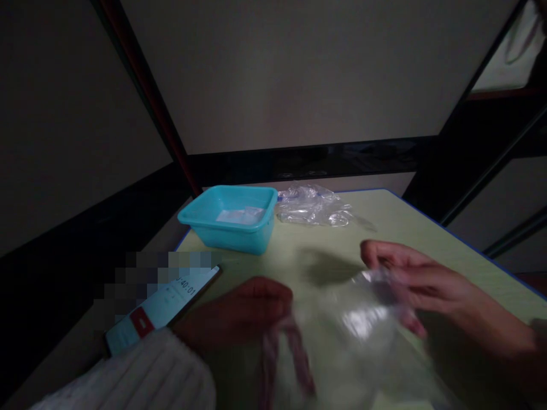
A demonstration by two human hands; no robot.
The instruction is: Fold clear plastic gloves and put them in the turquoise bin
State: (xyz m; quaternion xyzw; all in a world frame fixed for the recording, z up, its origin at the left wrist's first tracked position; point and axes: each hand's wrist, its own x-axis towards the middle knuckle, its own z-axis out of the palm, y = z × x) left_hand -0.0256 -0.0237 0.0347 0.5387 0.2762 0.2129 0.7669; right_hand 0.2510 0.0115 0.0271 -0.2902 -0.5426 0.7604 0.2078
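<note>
My left hand, below the sleeve of a light knitted top, is closed in a pinch. From its fingertips a dull pinkish folded strip hangs in two legs, blurred by motion; its exact kind I cannot make out. At the right, my right hand grips the upper edge of a clear plastic bag. The bag spreads between both hands over the table, shiny and partly smeared. Whether the left fingers also touch the bag's edge is unclear.
A turquoise plastic basket with white paper-like pieces inside stands at the back of the pale table. Crumpled clear plastic bags lie beside it. A phone showing a timer lies left, near my left forearm. A wall panel rises behind.
</note>
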